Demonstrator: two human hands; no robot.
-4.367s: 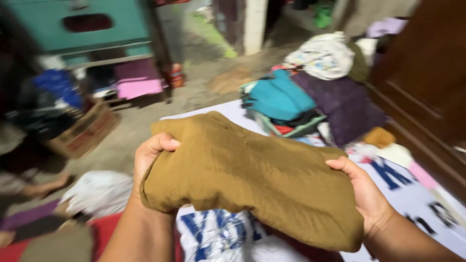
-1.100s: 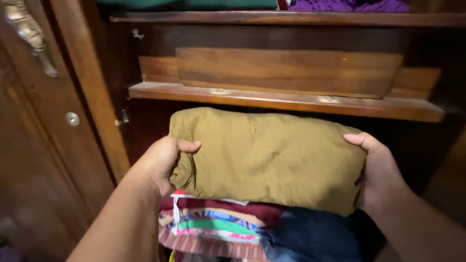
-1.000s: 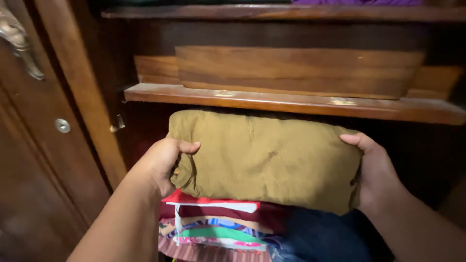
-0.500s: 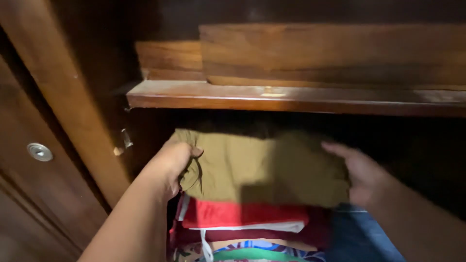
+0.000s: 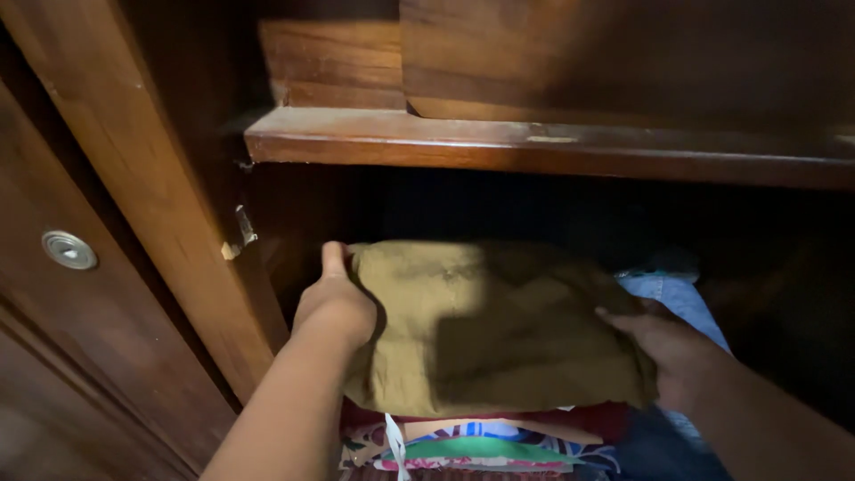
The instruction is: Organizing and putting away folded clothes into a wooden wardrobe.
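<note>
Folded olive-brown garment [image 5: 499,330], flat atop the stacked clothes in the wardrobe compartment.

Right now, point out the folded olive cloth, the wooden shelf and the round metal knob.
folded olive cloth [image 5: 494,325], head view, middle of its top face
wooden shelf [image 5: 534,150], head view, front edge
round metal knob [image 5: 69,250], head view, its centre

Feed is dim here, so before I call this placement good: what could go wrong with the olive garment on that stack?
The folded olive garment overhangs the folded clothes at the front, so it could slump forward when the left hand and right hand let go. Its right end partly lies over the blue denim, so it may tilt.
</note>
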